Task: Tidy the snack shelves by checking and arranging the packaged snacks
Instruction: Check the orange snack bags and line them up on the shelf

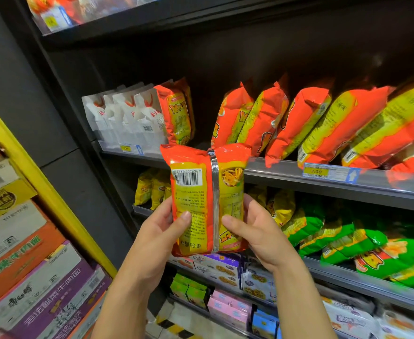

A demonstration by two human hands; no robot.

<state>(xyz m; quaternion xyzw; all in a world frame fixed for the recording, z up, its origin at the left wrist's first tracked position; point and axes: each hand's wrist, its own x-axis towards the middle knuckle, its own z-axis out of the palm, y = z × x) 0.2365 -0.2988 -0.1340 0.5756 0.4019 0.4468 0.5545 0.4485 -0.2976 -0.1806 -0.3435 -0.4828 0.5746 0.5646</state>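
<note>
You hold the orange snack packet in the air, left of the yellow price tag and a little lower than it, in front of the shelf rail; its back faces you, barcode at the top, silver seam running down the middle, and the print appears upside down. Your left hand grips the packet's left edge with the thumb laid across the back; your right hand grips the right edge the same way, thumb near the seam; both take it in its lower half, and the fingers behind it are hidden.

Judge it light and puffed with air; the film is glossy and likely slick, it crumples readily, and the sticks pictured on it would probably break under a squeeze; so take it by the side edges or the flat crimped ends, with light pressure, and spare the belly.

The row of orange packets leans above the tag and to both sides of it; up and well left of the tag there seems to be a gap in that row, though the dark shelf makes its depth hard to read; farther left stand white pouches; below the tag lie green packets.
</note>
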